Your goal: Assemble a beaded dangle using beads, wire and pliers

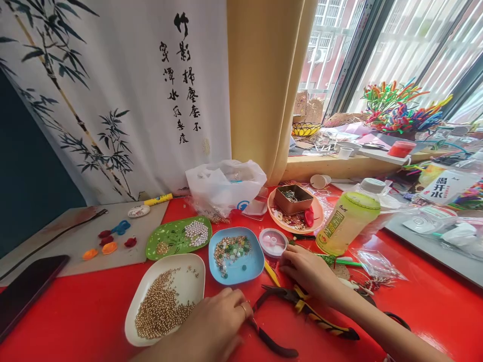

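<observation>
Far left: dark phone [26,294] on the red table [433,311], then a grey board [75,236] with small coloured bits on it. White dish [190,284] full of gold beads, green leaf-pattern dish [171,239] with white pearls, blue dish [245,266] with mixed green and gold beads.

Left hand [215,324] comes in low from the bottom edge, palm down, knuckles up, ring on one finger, fingers curled together toward the table just right of the white dish and below the blue one. Fingertips pinched close; cannot tell if anything is held between them.

Black-handled pliers [279,296] lie flat on the table between the two hands, one handle running down toward the bottom edge, near the left hand's fingertips but not gripped. A second yellow-and-black striped tool [324,322] lies just right, passing under the right wrist.

Right hand [307,271] reaches in from lower right, forearm angled across the table, fingers bent and loosely closed, tips down on the table just below a small round clear lid [273,242]; held item not visible.

Behind: white plastic bag [224,186], orange plate [315,213] bearing a brown tin [293,198], tilted green drink bottle [349,216].
</observation>
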Demonstrator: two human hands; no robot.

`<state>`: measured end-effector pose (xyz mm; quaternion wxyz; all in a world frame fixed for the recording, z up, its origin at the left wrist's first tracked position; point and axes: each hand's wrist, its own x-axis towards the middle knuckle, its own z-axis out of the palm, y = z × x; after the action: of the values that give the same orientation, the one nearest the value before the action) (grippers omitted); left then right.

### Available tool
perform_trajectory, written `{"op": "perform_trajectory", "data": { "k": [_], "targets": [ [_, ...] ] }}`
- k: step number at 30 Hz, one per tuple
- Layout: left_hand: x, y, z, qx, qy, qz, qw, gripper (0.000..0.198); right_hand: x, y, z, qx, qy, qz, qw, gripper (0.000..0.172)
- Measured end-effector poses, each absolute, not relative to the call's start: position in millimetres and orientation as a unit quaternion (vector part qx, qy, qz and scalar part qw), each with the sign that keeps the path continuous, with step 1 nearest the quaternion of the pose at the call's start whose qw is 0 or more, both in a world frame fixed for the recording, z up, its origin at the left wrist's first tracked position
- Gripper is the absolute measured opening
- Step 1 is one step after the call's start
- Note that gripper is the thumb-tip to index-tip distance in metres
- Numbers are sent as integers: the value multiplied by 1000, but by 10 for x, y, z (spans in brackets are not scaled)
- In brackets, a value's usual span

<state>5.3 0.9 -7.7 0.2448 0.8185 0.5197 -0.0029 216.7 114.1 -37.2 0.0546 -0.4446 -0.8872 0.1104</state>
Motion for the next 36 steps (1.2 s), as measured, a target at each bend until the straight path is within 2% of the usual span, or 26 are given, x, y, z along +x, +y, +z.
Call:
{"op": "perform_trajectory", "data": {
  "k": [3, 6, 10, 13, 16, 20, 22, 27, 36],
  "targets": [
    [61, -7, -11, 815, 517, -12, 263, 26, 2182, 1130, -402, -438, -889, 114, 64, 16],
    [40, 32, 45, 816, 512, 42, 264, 16, 2198, 1137, -383, -437, -888, 114, 85, 18],
    [23, 215, 16, 816, 509, 147, 229, 14, 2205, 1215, -305, -449, -879, 108, 118, 22],
    [82, 403, 1, 821, 504, 181, 199, 14, 2198, 1273, -249, -446, -880, 102, 126, 20],
    [207, 587, 3, 841, 495, 153, 158, 15, 2179, 1298, -245, -427, -892, 97, 112, 18],
    [421, 784, -50, 893, 448, 39, -5, 18, 2150, 1350, -271, -388, -911, 115, 73, 18],
    [526, 846, -104, 908, 417, 10, -33, 16, 2150, 1400, -264, -362, -921, 133, 52, 16],
    [709, 893, -187, 934, 351, -40, -49, 16, 2209, 1545, -228, -308, -935, 174, 7, 25],
    [791, 949, -152, 935, 342, -71, -54, 19, 2277, 1692, -324, -278, -942, 189, -20, 28]
  ]
}}
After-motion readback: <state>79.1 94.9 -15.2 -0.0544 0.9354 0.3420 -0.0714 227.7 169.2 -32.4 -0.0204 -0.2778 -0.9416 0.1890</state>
